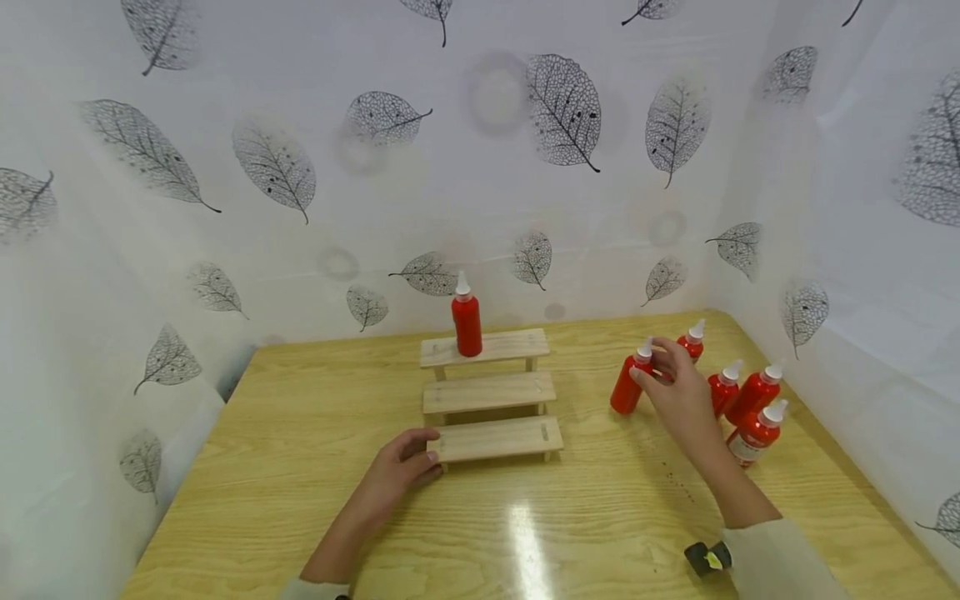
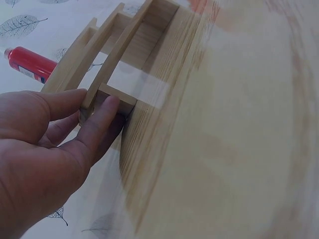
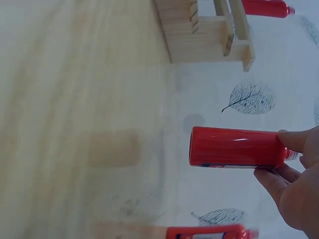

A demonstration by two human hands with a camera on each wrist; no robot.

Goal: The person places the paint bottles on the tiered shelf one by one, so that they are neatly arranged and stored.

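My left hand (image 1: 405, 462) grips the near left end of a three-tier wooden step stand (image 1: 495, 439), thumb and fingers around the lowest tier's end (image 2: 117, 94). My right hand (image 1: 682, 396) holds a red squeeze bottle (image 1: 627, 385) with a white pointed nozzle, fingers and thumb about its shoulder just below the nozzle. The held bottle (image 3: 234, 147) leans slightly in the head view, to the right of the stand. Another red bottle (image 1: 467, 325) stands upright on the stand's top tier, left of its middle.
Several more red bottles (image 1: 753, 433) with white nozzles stand in a group at the table's right side, partly behind my right hand and forearm. The wooden table (image 1: 315, 417) meets a white curtain (image 1: 480, 192) with a leaf print at the back and sides.
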